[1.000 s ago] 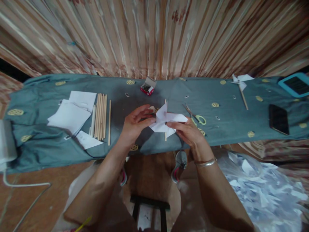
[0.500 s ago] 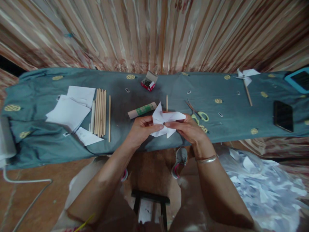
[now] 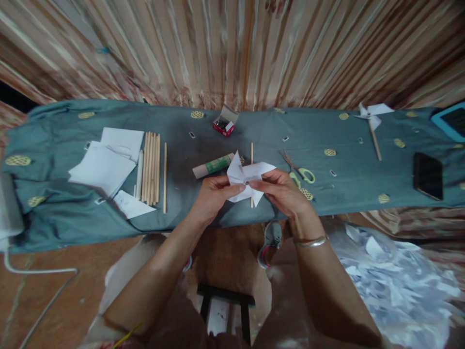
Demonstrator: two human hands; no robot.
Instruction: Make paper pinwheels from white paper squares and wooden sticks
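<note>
Between my two hands is a white paper pinwheel with folded blades and a small dark spot at its centre. My left hand pinches its left side, thumb on top near the centre. From the right, my right hand grips it, thumb tip close to the dark spot. Beneath the pinwheel a wooden stick lies on the cloth, partly covered. A glue stick with a green label rests just beyond my left hand. Scissors with light green handles lie beyond my right hand.
On the left of the cloth-covered table are white paper sheets and a row of wooden sticks. A small red box stands open at the back. Rightward lie a finished pinwheel, a phone and a blue-edged device.
The pinwheel has turned and shifted slightly left in my hands, and its centre spot now shows more clearly. Both hands keep their hold.
</note>
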